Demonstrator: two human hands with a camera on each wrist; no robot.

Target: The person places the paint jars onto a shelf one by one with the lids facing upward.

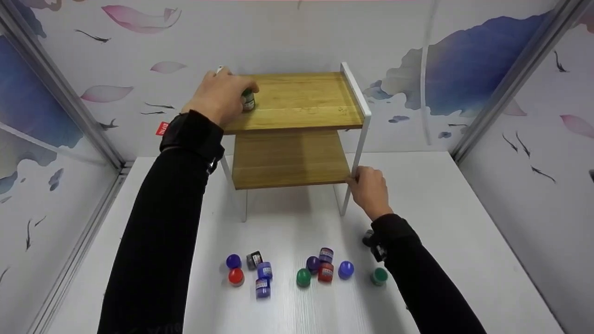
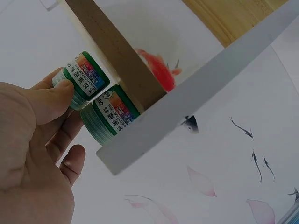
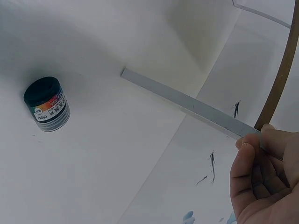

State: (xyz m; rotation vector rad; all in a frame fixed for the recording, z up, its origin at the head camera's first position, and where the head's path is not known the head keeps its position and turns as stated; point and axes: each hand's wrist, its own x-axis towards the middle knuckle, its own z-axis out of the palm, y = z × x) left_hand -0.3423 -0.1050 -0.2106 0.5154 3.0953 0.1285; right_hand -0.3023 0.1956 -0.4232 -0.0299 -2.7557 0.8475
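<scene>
Sitting nearest you on the smooth white table (image 1: 464, 222) were small, round jars (image 1: 325, 272). Beyond them, your right hand (image 1: 370, 191) pinched the shelf's flat white leg (image 3: 163, 90) between thumb and fingers, beside the grainy lower board (image 1: 287, 160). Farthest, your left hand (image 1: 222, 95) pinched a green jar (image 2: 88, 78) at the wooden top board (image 1: 297, 99), beside a matching jar (image 2: 112, 112).

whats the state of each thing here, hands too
Rack: upright
Left hand: pinching the held green jar
Held green jar: at the upper shelf
Second green jar: beside the held one, partly hidden
Right hand: gripping the rack's leg
Dark-lidded jar: lid on
Left red jar: on the table
</scene>
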